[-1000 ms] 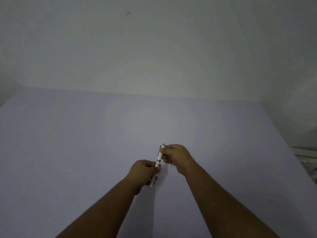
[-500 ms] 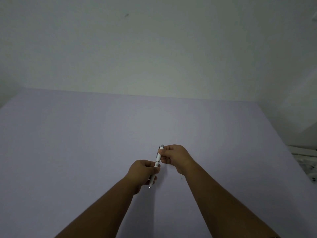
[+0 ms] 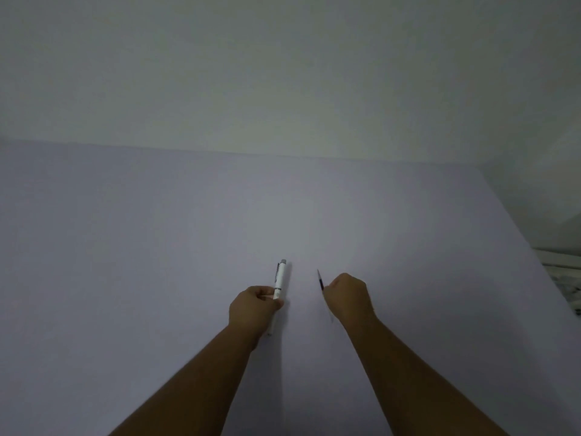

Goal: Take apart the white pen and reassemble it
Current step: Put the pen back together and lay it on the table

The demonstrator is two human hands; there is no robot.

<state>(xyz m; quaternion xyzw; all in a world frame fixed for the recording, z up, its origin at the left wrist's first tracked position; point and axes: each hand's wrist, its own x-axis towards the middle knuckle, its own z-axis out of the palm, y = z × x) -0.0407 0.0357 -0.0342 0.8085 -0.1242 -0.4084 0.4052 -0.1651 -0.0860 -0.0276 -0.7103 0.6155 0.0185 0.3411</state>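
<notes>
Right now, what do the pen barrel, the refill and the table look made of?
Barrel: likely plastic, smooth white; grey tip and clip could be metal.
Refill: thin tube, dark inside, probably plastic; too small to tell for sure.
Table: matte pale lilac, no glare; paper or laminate, unclear.

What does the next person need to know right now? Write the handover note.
Left hand: closed on the white plastic pen barrel, clip end pointing away.
Right hand: closed on the thin dark-tipped refill, its clear tail showing below the grip.
Both are held apart above the pale lilac tabletop.
Done: refill out of barrel.
Left: any further disassembly, then slide the refill back and close the pen.
</notes>
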